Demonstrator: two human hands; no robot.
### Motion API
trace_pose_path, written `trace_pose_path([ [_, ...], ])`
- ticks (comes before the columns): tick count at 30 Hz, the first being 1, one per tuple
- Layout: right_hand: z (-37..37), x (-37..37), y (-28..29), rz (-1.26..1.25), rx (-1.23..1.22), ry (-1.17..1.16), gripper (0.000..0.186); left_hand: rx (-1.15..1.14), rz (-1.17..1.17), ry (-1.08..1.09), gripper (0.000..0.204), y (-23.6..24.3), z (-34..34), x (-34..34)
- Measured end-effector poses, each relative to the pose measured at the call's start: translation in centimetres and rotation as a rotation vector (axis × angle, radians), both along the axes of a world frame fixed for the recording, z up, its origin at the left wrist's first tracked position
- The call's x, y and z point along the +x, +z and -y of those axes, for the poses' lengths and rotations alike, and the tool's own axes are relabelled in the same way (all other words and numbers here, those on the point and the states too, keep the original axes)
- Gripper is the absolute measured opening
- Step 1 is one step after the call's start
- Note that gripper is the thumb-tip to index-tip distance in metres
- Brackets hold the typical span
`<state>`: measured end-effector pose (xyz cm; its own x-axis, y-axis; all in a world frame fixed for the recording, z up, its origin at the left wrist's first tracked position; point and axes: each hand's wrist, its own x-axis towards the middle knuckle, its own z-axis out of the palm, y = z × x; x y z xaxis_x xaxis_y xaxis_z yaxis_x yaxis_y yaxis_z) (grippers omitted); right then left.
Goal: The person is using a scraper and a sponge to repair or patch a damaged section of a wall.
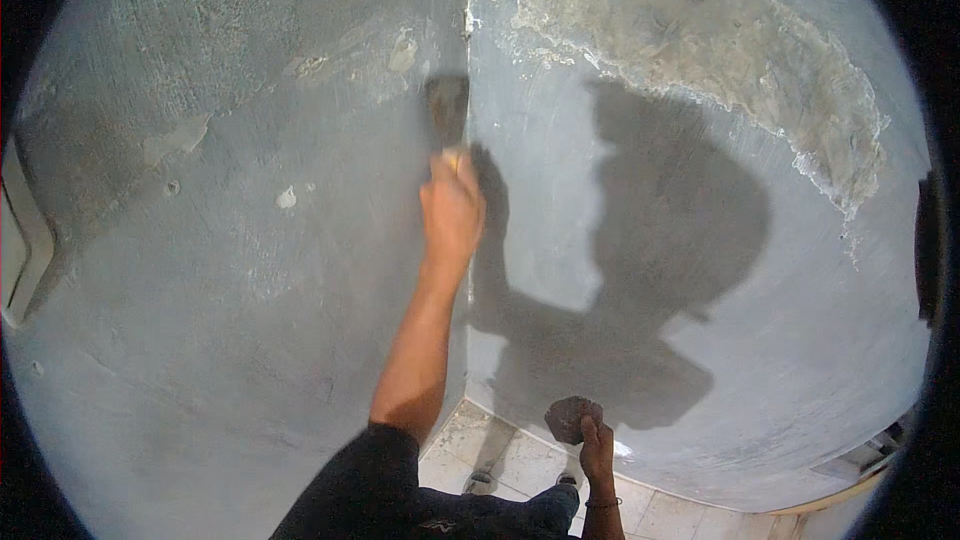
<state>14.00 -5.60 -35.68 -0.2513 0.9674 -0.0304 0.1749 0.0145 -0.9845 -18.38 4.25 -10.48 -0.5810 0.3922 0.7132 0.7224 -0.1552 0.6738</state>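
My left hand point(453, 215) is raised in front of the wall corner, its fingers closed round the yellowish handle of a scraper point(447, 108). The scraper's broad, dark blade points up and lies over the left wall point(250, 290), just beside the corner line; whether it touches is hard to tell. Low in the view, my right hand point(597, 448) grips a dark brown, rough-looking flat piece point(573, 420) with angular edges. The thumb lies over its near side, and the fingers behind it are hidden. It is held before the foot of the right wall point(545, 230).
A large bare plaster patch point(690, 30) with ragged edges spans the upper right wall. Small chips point(288, 197) mark the left wall, and a pale-framed fixture point(25, 230) sits at its far left. Below are floor tiles point(650, 510). My shadow falls on the right wall.
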Motion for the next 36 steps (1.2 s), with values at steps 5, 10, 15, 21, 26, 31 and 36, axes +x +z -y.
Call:
trace_pose_path([
  [5, 1.2, 0.4, 1.0, -0.099, -0.029, 0.002, 0.044, -0.394, 0.161, -0.111, 0.034, -13.8, 5.0, 4.4],
  [10, 0.3, 0.5, 0.7, 0.051, 0.045, 0.034, 0.046, -0.169, -0.196, -0.076, 0.058, -7.5, 6.6, 4.4],
  [15, -0.1, -1.2, 2.7, -0.033, 0.077, 0.044, 0.044, -0.202, -0.341, 0.060, 0.062, 2.1, 5.1, 3.2],
  [21, 0.7, -0.9, 0.8, -0.026, 0.124, 0.058, 0.042, -0.406, -0.394, 0.053, 0.054, 2.9, 4.5, 2.8],
  [26, 0.4, -0.8, -1.0, -0.133, 0.030, -0.029, 0.050, -0.351, -0.480, -0.010, 0.051, 3.8, 3.9, 1.7],
  [31, -1.4, -1.3, 1.2, 0.001, -0.021, 0.021, 0.047, -0.312, -0.391, -0.020, 0.048, 2.4, 2.8, 2.9],
  [36, -2.8, -1.9, 1.9, -0.023, 0.072, 0.018, 0.044, -0.115, -0.448, 0.024, 0.046, 6.3, 1.1, 3.1],
])
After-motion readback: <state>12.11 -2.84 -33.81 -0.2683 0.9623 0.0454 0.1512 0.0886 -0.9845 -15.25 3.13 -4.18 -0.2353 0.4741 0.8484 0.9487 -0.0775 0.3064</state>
